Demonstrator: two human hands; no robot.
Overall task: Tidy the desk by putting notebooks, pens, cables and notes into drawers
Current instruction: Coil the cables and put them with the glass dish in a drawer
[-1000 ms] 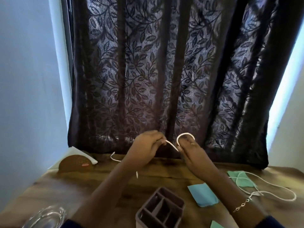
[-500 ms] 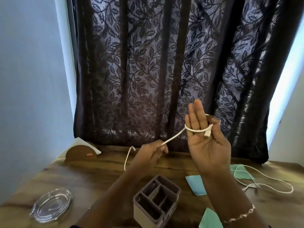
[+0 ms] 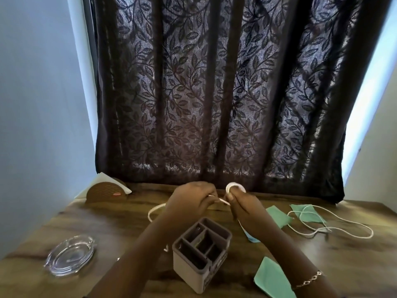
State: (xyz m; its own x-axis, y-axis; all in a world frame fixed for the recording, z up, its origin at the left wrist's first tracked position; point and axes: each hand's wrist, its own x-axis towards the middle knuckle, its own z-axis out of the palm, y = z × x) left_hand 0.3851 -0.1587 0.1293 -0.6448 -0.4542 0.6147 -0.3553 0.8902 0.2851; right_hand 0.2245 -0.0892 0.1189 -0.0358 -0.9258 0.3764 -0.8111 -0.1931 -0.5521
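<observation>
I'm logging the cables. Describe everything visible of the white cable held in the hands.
The white cable is thin and flexible-looking. The right hand pinches a small coiled loop of it that stands above the fingers; a short taut stretch runs to the left hand, which pinches it. Its slack curves out left of that hand over the wooden desk.

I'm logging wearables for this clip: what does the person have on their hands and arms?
Very little. The left hand has no glove or watch, and no ring can be made out. The right hand is ungloved too. The right wrist carries a thin, gold-toned chain bracelet with small oval links. Both forearms are uncovered as far as the picture shows.
</observation>
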